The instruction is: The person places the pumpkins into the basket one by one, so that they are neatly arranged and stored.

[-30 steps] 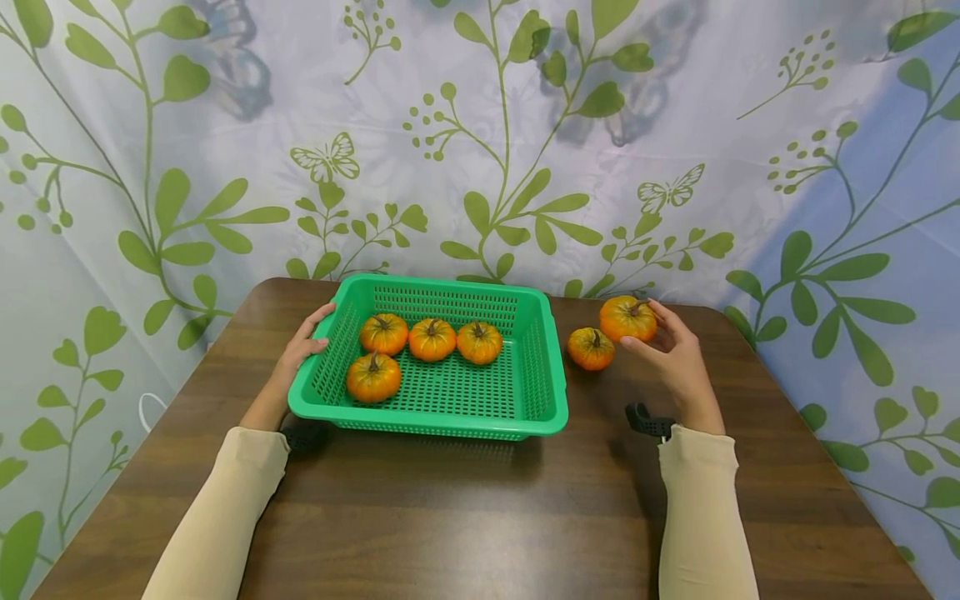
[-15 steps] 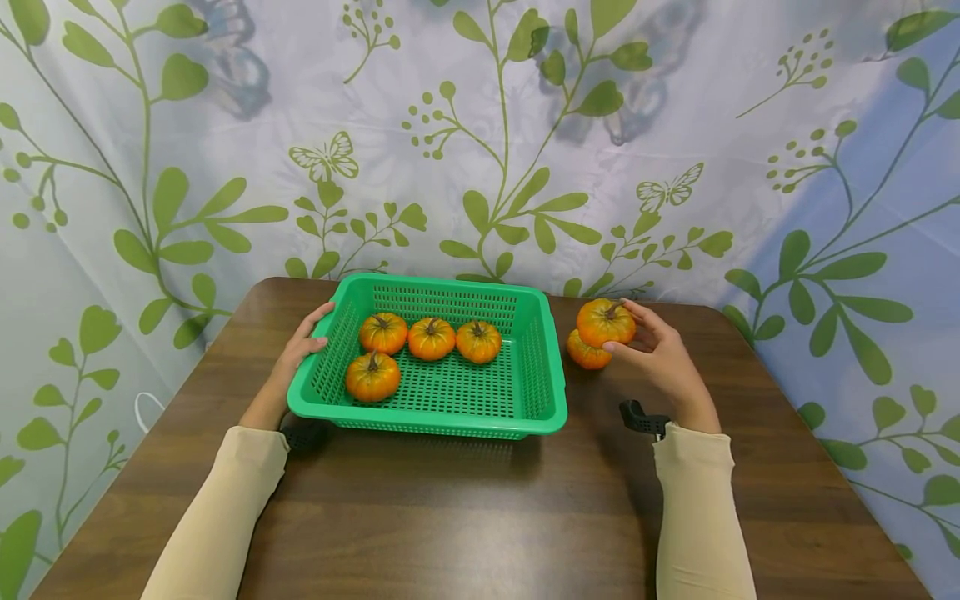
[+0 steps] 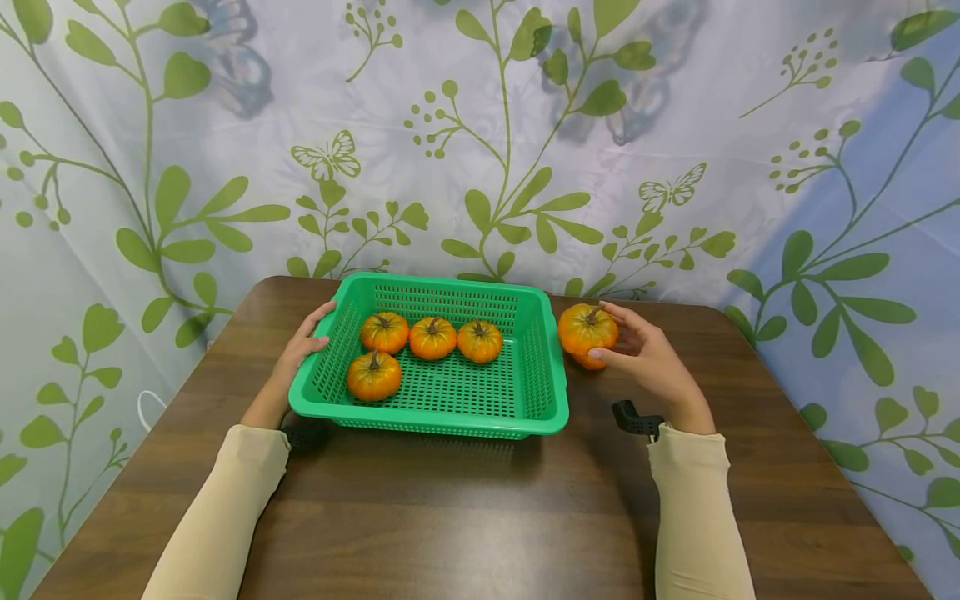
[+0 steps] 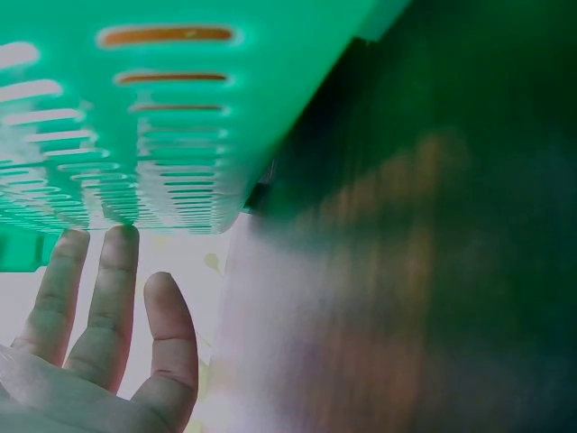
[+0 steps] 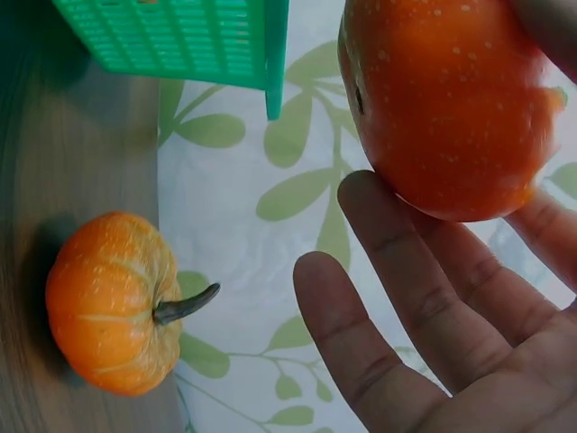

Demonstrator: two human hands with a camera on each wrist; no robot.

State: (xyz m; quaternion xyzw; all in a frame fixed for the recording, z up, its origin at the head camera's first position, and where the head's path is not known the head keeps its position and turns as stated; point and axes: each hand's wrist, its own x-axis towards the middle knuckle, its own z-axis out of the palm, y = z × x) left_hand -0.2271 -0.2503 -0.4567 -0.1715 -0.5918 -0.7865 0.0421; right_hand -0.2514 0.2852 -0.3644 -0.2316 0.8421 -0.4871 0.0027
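My right hand (image 3: pixel 652 358) holds a small orange pumpkin (image 3: pixel 587 329) between thumb and fingers, just right of the green basket (image 3: pixel 450 422). In the right wrist view this pumpkin is up off the table, with the lower fingers spread. Below it, another pumpkin (image 5: pixel 113 302) sits on the table, mostly covered by the held one in the head view. My left hand (image 3: pixel 296 358) rests at the basket's left side, thumb on the rim and fingers extended along the outer wall. Several pumpkins lie inside: three in a back row and one pumpkin (image 3: pixel 373 377) at the front left.
Everything stands on a brown wooden table (image 3: pixel 450 517). A leaf-patterned curtain (image 3: pixel 465 150) hangs close behind its far edge. Black wrist mounts, such as the right mount (image 3: pixel 637 417), stick out under both sleeves.
My right hand has moved left with its pumpkin, which now overlaps the pumpkin on the table in the head view. The left hand and the basket have stayed in place.
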